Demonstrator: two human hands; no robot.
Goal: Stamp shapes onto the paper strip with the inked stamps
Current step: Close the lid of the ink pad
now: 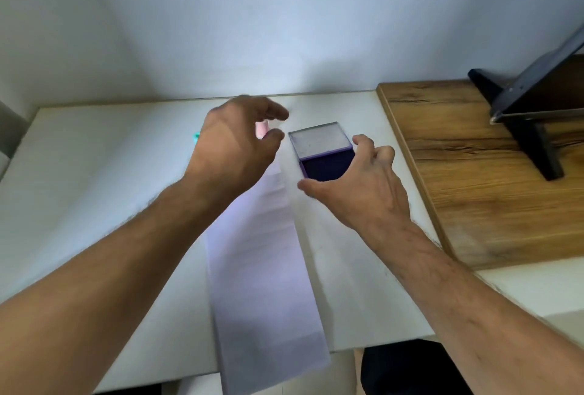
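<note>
A long white paper strip (262, 262) runs from the table's middle to past its front edge. At its far right end lies an ink pad (327, 165) with dark purple ink, its clear lid (319, 138) folded back. My right hand (357, 186) hovers over the pad's near right side, fingers spread, holding nothing. My left hand (234, 144) hangs above the strip's far end with curled, parted fingers. A pink stamp (261, 129) shows between its thumb and fingers, apart from them. A bit of a teal stamp (196, 136) peeks out left of that hand.
The white table (94, 173) meets a pale wall at the back. A wooden board (493, 173) lies on the right. On it stands a dark stand (531, 141) holding a tilted tablet (550, 88).
</note>
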